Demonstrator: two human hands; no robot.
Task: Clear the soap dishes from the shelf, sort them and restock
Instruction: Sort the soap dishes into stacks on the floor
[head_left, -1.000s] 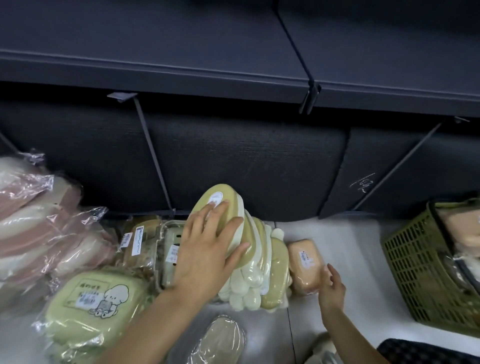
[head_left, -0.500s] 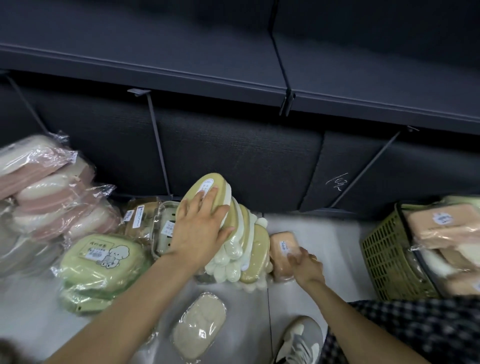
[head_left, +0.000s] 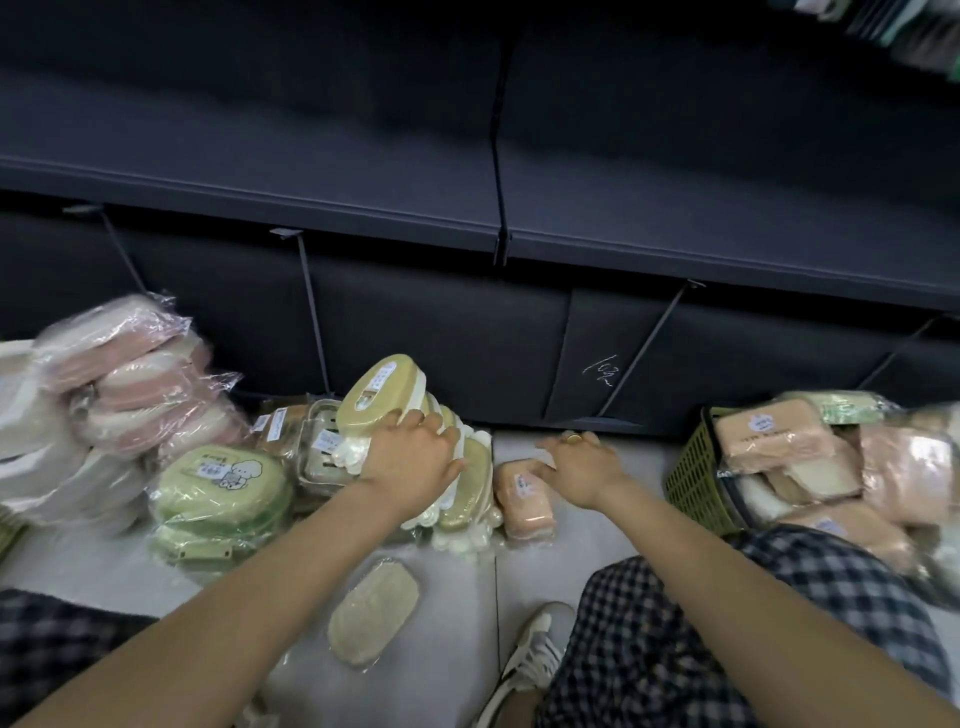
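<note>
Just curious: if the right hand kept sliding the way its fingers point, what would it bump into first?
Probably the peach soap dish; the right hand points left at it and may already touch it.

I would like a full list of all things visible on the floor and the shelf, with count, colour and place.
yellow soap dishes: a leaning row, yellow-white, floor centre
peach soap dish: one, right of that row
green wrapped dishes: small stack, floor left
pink wrapped dishes: pile, far left
beige flat pack: one, floor front
green basket: one, right, holds peach packs
dark shelf: above
left hand: on the yellow row
right hand: at the peach dish
</note>
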